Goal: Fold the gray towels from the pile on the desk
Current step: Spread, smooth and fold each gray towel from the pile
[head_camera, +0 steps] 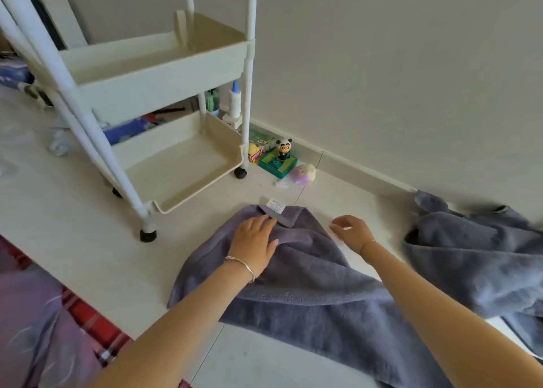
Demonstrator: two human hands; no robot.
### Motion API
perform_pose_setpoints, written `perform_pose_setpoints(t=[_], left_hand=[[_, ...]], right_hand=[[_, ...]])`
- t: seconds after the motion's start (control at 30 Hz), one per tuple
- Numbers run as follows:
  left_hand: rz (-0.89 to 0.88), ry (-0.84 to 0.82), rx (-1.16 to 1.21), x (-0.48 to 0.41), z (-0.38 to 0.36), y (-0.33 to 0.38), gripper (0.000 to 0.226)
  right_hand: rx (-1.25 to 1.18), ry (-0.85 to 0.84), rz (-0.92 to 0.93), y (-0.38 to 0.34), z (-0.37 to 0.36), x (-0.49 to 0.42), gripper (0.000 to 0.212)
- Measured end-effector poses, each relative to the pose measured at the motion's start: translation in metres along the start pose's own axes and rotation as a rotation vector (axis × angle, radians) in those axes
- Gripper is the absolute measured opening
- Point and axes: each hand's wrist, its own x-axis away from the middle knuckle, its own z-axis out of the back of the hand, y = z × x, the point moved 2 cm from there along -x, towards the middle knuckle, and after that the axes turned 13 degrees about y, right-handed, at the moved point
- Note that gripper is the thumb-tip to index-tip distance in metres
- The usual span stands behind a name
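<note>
While the left hand [252,242] presses the towel [308,293], its label [276,205] is unreadable.

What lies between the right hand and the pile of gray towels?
Only bare white surface, seen in the head view, separates the right hand from the pile.

Gray towel [308,284], cream cart [152,73], green toy base [277,163], red-plaid cloth [94,326].

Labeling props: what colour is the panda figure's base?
Green; the base shows best in head view.
</note>
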Motion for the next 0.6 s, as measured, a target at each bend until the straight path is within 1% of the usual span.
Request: perform_pose_setpoints(t=[0.07,0.13,0.23,0.27,0.3,0.37,0.43,0.5,0.6], left_hand=[[-0.075,-0.085,0.051,-0.010,-0.022,0.018,0.051],[-0.044,-0.172,0.056,-0.017,-0.044,0.028,0.052],[0.009,-0.144,-0.033,-0.021,-0.060,0.023,0.057],[0.011,-0.118,-0.060,-0.021,-0.063,0.020,0.059],[0.010,-0.099,-0.076,-0.020,-0.066,0.019,0.063],[0.006,-0.085,-0.089,-0.017,-0.067,0.018,0.079],[0.019,-0.073,-0.098,-0.016,-0.070,0.019,0.086],[0.035,-0.060,-0.112,-0.015,-0.070,0.015,0.089],[0.052,-0.062,-0.139,-0.013,-0.069,0.014,0.096]], right_hand=[[-0.011,-0.091,-0.024,0.005,0.007,0.004,0.024],[0.001,-0.257,-0.092,0.007,0.013,0.011,0.032],[0.075,-0.548,-0.157,0.009,0.018,0.025,0.051],[0.048,-0.636,-0.188,0.011,0.020,0.031,0.058],[-0.031,-0.708,-0.231,0.013,0.025,0.035,0.061],[-0.241,-0.780,-0.294,0.017,0.037,0.040,0.050],[-0.343,-0.805,-0.306,0.024,0.054,0.038,0.044],[-0.283,-0.883,-0.297,0.029,0.069,0.034,0.034],[-0.148,-1.020,-0.334,0.039,0.090,0.035,0.034]])
